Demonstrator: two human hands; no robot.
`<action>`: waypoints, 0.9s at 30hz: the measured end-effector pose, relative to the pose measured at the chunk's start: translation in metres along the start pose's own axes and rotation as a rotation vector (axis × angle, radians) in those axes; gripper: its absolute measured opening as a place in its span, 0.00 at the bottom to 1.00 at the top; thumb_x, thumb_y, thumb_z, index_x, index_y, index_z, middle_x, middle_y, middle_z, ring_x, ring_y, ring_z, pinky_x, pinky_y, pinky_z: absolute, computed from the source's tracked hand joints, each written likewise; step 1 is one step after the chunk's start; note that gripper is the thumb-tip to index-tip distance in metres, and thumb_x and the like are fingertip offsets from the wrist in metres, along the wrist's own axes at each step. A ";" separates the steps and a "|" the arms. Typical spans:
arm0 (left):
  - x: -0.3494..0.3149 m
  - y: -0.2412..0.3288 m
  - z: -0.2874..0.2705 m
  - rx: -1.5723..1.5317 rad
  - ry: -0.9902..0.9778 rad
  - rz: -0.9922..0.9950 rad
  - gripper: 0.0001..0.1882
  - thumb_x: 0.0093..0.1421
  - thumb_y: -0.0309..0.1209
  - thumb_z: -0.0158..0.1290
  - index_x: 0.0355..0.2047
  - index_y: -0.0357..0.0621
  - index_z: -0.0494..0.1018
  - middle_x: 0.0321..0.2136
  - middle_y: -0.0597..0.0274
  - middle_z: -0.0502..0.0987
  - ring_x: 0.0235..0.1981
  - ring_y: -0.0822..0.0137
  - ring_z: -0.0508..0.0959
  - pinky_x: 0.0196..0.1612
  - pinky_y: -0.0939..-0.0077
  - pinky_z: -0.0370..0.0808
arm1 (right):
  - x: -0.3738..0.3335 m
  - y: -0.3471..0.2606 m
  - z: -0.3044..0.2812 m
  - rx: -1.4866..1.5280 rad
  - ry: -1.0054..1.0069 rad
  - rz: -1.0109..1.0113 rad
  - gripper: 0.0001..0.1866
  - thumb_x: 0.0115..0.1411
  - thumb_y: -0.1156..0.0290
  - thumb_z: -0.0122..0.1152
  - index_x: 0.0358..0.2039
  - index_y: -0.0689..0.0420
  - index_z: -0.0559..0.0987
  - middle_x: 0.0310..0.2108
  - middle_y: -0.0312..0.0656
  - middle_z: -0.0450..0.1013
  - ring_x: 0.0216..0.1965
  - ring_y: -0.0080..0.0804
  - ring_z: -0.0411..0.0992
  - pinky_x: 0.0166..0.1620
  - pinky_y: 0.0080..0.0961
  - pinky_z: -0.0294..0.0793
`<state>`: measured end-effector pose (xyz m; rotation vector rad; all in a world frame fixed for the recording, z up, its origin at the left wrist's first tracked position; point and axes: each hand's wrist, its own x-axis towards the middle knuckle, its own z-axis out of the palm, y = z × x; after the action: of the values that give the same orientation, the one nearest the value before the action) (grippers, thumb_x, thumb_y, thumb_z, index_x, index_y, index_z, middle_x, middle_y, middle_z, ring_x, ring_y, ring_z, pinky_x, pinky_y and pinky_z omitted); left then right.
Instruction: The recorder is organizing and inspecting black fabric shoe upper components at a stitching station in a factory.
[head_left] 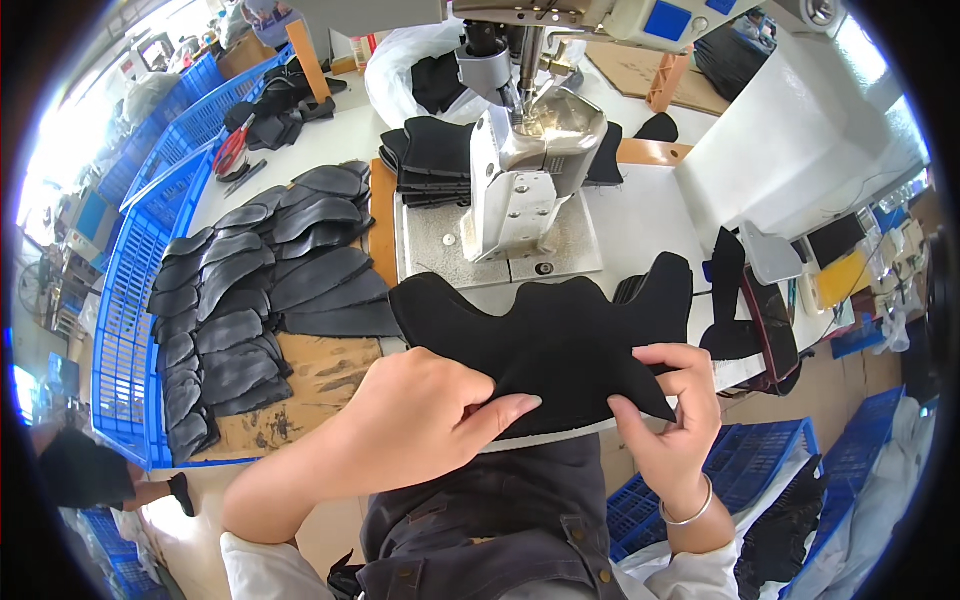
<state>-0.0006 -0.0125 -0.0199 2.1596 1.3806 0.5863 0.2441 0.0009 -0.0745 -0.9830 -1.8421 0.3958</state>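
Note:
A black shoe upper piece [560, 340], with a wavy top edge and two raised ends, is stretched between my hands in front of the sewing machine [530, 180]. My left hand [440, 405] grips its lower left part, the thumb lying on the near face and the fingers out of sight behind. At the lower right, my right hand [670, 410] pinches the same piece between thumb and fingers close to a pointed corner. A stack of black cut pieces [430, 150] lies just left of the machine's post.
Rows of overlapping dark curved pieces [240, 290] cover a brown board on the left, beside a blue basket [135, 330]. Red-handled scissors [232, 150] lie farther back. A dark red case [768, 330] sits at the right. Blue crates [760, 450] stand below the table's right side.

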 end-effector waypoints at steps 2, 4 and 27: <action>-0.001 0.003 0.004 0.003 0.028 -0.017 0.30 0.57 0.38 0.61 0.06 0.38 0.59 0.06 0.56 0.60 0.08 0.55 0.60 0.14 0.67 0.55 | -0.002 0.000 0.000 0.013 -0.013 0.047 0.15 0.40 0.79 0.72 0.23 0.59 0.71 0.41 0.46 0.74 0.40 0.38 0.70 0.41 0.28 0.69; -0.002 0.003 0.007 0.005 0.054 -0.031 0.30 0.56 0.38 0.61 0.06 0.37 0.59 0.06 0.56 0.59 0.09 0.54 0.60 0.14 0.66 0.55 | 0.001 0.000 -0.002 0.029 -0.025 0.081 0.14 0.39 0.79 0.72 0.22 0.59 0.72 0.42 0.46 0.74 0.39 0.38 0.70 0.40 0.27 0.70; -0.001 0.002 0.013 0.100 0.046 -0.022 0.27 0.53 0.35 0.63 0.07 0.38 0.60 0.07 0.55 0.61 0.11 0.53 0.65 0.16 0.63 0.58 | 0.003 -0.001 -0.003 0.000 -0.069 0.109 0.13 0.39 0.80 0.72 0.21 0.59 0.73 0.42 0.45 0.75 0.39 0.37 0.70 0.40 0.26 0.70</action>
<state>0.0084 -0.0168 -0.0287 2.2192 1.4853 0.5727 0.2454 0.0026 -0.0705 -1.0844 -1.8549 0.5013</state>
